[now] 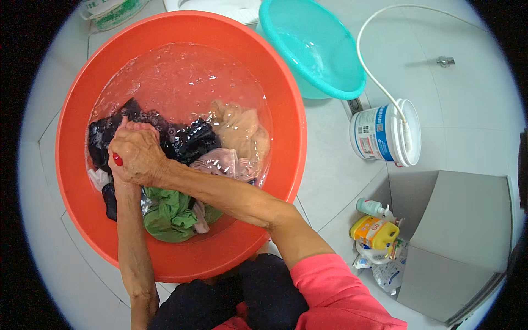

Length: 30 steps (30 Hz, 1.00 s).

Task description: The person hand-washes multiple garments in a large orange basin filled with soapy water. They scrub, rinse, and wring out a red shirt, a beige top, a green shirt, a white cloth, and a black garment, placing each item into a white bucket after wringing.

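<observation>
My right hand (138, 154) is wrapped over my left hand (138, 124), above dark wet clothing. Little of my left hand shows beyond the finger ends, and whether it grips cloth is hidden. A small shiny red object (118, 159) sits at the edge of my right hand. Both hands are inside a large red plastic basin (284, 165) partly filled with water. Around them lie a black garment (192, 140), a beige garment (235, 128), a pink striped cloth (216, 161), a green garment (171, 216) and a white cloth (99, 178).
A turquoise basin (326, 53) leans beyond the red rim. Right of it, a white hose (373, 76) runs into a white plastic bucket (373, 134). Beside a grey box-like unit (462, 218) stand a pump bottle (370, 206) and a yellow jug (373, 232).
</observation>
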### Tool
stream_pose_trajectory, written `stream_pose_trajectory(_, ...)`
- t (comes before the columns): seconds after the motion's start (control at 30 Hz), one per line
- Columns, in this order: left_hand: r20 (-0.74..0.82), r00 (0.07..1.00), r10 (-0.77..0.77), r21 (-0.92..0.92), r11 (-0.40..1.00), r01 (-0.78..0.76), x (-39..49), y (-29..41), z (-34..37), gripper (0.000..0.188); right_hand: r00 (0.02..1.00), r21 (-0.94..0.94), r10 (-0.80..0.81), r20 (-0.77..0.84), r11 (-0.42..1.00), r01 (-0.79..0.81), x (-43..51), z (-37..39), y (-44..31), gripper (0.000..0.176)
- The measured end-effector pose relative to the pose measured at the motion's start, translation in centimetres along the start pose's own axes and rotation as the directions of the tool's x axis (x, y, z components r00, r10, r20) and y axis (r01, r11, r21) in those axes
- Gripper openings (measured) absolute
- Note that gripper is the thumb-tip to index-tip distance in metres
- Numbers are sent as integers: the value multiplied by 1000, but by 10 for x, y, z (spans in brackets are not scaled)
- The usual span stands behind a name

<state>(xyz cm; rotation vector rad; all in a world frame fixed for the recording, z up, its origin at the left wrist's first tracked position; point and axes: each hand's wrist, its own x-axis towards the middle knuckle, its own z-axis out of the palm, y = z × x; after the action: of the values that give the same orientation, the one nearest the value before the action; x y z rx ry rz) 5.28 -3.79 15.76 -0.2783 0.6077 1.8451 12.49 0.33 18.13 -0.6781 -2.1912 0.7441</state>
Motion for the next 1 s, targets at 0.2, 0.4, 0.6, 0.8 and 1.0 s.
stream_pose_trajectory(0.2, 1, 998, -58, 71, 996, 58, 0, -8, 10, 58, 991, -117, 134, 26, 985, -130, 2, 2, 0, 18)
stream_pose_trajectory(0.4, 114, 969, -219, 308, 935, 175, 0, -53, 38, 52, 987, 326, 144, -76, 939, -112, -8, -72, 32, 18)
stream_pose_trajectory(0.6, 309, 949, -61, 951, 3, -309, -12, -96, 20, 45, 923, -455, 81, -376, 852, -260, -54, -353, 160, 11)
stream_pose_trajectory(0.8, 161, 968, -195, 757, -605, -247, -22, -104, 11, 55, 750, -733, 131, -649, 157, -662, -82, -648, 237, 67)
stream_pose_trajectory(1.0, 219, 953, -207, 849, -441, -291, -19, -83, 31, 34, 876, -513, 389, -285, 710, -482, -39, -504, 178, 32)
